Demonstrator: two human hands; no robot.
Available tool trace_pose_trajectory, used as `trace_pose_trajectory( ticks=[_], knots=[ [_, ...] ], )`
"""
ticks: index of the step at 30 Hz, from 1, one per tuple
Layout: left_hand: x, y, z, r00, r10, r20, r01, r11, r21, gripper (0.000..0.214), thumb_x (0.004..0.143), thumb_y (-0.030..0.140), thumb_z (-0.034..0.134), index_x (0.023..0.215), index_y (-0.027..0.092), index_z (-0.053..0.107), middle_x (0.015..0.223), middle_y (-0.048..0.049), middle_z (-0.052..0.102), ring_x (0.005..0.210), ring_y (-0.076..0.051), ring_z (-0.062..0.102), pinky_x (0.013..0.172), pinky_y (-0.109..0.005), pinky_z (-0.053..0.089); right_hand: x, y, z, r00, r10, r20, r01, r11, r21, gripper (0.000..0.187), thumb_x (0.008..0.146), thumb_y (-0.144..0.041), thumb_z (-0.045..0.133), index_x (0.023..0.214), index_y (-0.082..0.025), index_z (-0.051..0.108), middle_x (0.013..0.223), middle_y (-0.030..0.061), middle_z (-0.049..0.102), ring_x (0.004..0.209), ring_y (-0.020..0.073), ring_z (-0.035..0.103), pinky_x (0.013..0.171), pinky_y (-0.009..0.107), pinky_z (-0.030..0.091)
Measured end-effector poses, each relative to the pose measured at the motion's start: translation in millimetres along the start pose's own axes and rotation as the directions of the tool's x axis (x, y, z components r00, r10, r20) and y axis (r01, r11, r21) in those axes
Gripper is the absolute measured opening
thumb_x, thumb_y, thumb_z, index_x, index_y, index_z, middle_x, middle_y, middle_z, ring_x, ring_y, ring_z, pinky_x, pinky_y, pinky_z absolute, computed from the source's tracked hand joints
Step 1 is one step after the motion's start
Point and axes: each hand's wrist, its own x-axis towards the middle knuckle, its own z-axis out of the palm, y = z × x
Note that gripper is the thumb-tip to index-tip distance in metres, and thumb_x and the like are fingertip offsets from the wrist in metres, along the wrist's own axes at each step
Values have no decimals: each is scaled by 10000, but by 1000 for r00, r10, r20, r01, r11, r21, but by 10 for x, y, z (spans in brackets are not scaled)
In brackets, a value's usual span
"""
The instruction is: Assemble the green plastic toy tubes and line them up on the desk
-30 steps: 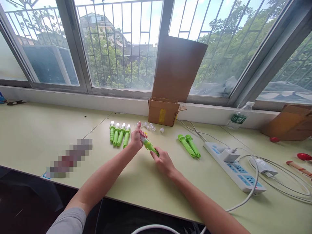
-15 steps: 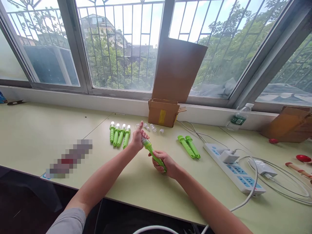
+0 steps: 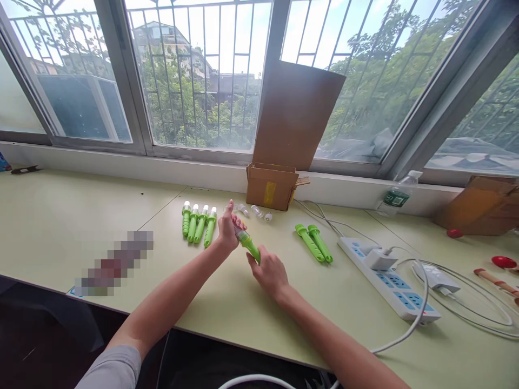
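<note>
Between my hands is a green plastic stick with a clear top, tilted with its clear end up and to the left. My left hand is closed round the clear end, its thumb pointing up. Round the lower green handle, my right hand is closed, with the back of the hand toward me and the handle's end hidden. Several green sticks with white tips lie in a row left of my left hand. Clear plastic caps lie beyond the hands. Two green handles without white tips rest to the right.
An open cardboard box stands against the window sill. A white power strip with plugs and cables lies on the right, near a plastic bottle. Red objects and a wooden stick are at the far right. A blurred item lies on the left.
My right hand has turned over on the green handle, so its back now shows and it covers the lower end. My left hand has stayed nearly in place on the clear end.
</note>
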Motion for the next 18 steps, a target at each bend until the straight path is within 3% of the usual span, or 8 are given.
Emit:
trace_pose_trajectory(
  ticks=[4, 7, 9, 11, 13, 14, 16, 18],
  knots=[
    [-17, 11, 19, 999, -22, 32, 22, 1000, 8, 561, 641, 618, 653, 485, 204, 307, 355, 73, 302, 314, -66, 356, 382, -242, 359, 24, 6, -11, 998, -7, 69, -12, 964, 265, 290, 841, -422, 465, 652, -212, 401, 584, 6, 503, 541, 140, 437, 508, 253, 225],
    [-25, 38, 20, 995, -56, 82, 54, 998, 22, 572, 636, 618, 660, 484, 201, 300, 358, 71, 300, 318, -64, 355, 378, -239, 347, 11, -16, -63, 979, -29, 204, -91, 828, 553, 354, 795, -470, 510, 623, -216, 333, 531, -38, 400, 465, 99, 343, 462, 240, 222],
    [-38, 60, 24, 987, -83, 136, 80, 996, 30, 580, 635, 619, 662, 481, 200, 291, 361, 71, 296, 319, -59, 350, 373, -234, 333, -3, -19, -122, 918, -47, 393, -259, 678, 688, 389, 770, -511, 528, 640, -226, 297, 499, -71, 320, 404, 74, 251, 412, 229, 182],
    [-57, 77, 34, 976, -108, 189, 105, 994, 28, 588, 632, 618, 665, 475, 200, 283, 362, 72, 288, 318, -55, 340, 369, -232, 322, -11, -5, -182, 799, -110, 591, -447, 549, 706, 421, 751, -541, 543, 649, -235, 271, 476, -95, 256, 376, 59, 178, 379, 217, 131],
    [-72, 86, 45, 967, -123, 223, 121, 992, 24, 597, 627, 619, 669, 470, 201, 272, 360, 73, 281, 316, -54, 333, 365, -233, 313, -11, 19, -214, 699, -182, 691, -533, 513, 673, 442, 747, -553, 550, 635, -233, 264, 476, -102, 230, 378, 53, 149, 371, 209, 111],
    [-75, 85, 50, 966, -124, 226, 122, 992, 25, 601, 625, 620, 670, 468, 201, 267, 359, 74, 278, 315, -54, 330, 364, -233, 310, -8, 30, -214, 695, -187, 695, -527, 526, 668, 437, 756, -553, 538, 631, -231, 270, 476, -100, 235, 376, 53, 155, 369, 209, 116],
    [-69, 76, 53, 974, -106, 202, 101, 994, 35, 600, 626, 620, 670, 470, 202, 268, 359, 74, 280, 315, -56, 331, 368, -235, 315, 0, 42, -182, 787, -131, 603, -413, 613, 673, 402, 793, -541, 489, 635, -227, 295, 475, -82, 281, 371, 64, 214, 378, 217, 154],
    [-53, 61, 51, 991, -48, 122, 44, 998, 38, 586, 632, 616, 667, 475, 203, 282, 358, 75, 287, 318, -57, 334, 381, -238, 335, 7, 42, -126, 939, -37, 341, -183, 787, 589, 351, 823, -502, 462, 654, -218, 344, 499, -52, 359, 406, 86, 305, 421, 229, 193]
  ],
)
